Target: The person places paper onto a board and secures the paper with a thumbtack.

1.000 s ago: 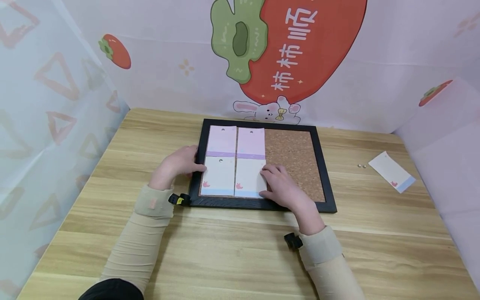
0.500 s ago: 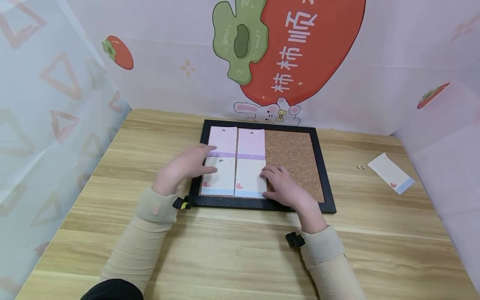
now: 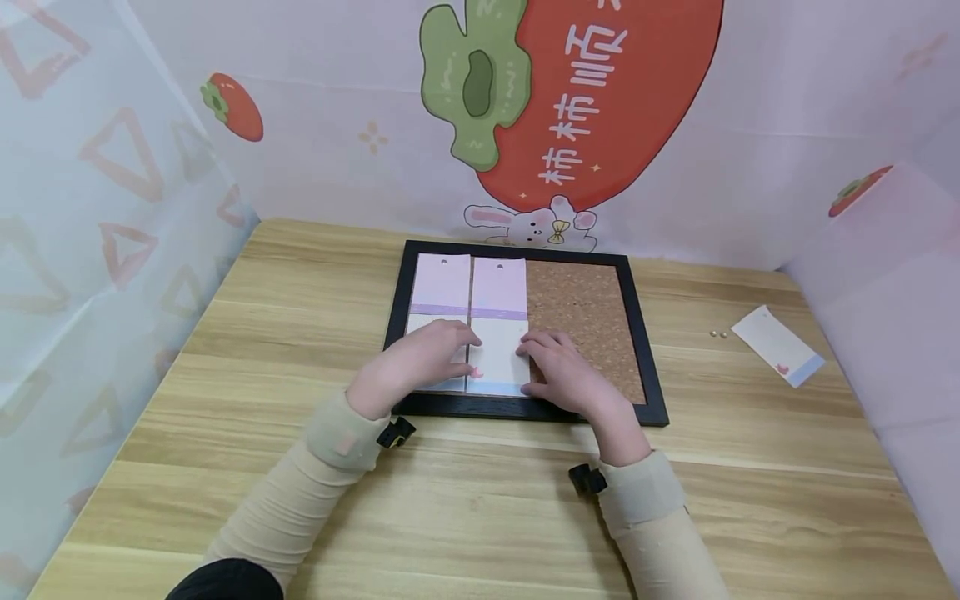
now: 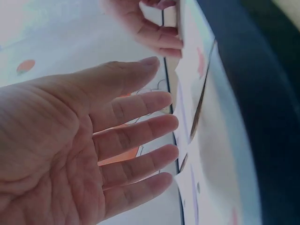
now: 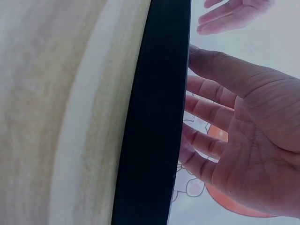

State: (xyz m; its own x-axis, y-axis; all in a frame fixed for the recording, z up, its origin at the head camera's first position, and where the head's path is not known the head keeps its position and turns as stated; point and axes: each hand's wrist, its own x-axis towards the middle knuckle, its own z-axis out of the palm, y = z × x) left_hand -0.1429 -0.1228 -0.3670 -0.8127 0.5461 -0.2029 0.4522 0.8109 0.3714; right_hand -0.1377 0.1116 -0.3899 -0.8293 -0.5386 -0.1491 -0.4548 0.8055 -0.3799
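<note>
A cork board (image 3: 581,325) in a black frame (image 3: 517,407) lies on the table. Two pink-purple cards, a left one (image 3: 438,286) and a right one (image 3: 498,289), are fixed along its top, each with a small stud near its upper edge. Below them lie two white cards with blue bottom strips. My left hand (image 3: 416,362) hovers over the left white card (image 3: 422,321), largely covering it, its fingers extended and apart in the left wrist view. Fingers of my right hand (image 3: 573,379) touch the right edge of the other white card (image 3: 497,346), which shows no stud.
On the right of the wooden table (image 3: 480,508) lies a loose white card (image 3: 780,346) with a blue strip. Two small shiny studs (image 3: 718,334) sit beside it. A printed cloth backdrop (image 3: 337,183) stands behind the table.
My left hand has left the frame's left side and moved right over the lower left white card, toward the card beside it. The right hand has stayed at that card's right edge.
</note>
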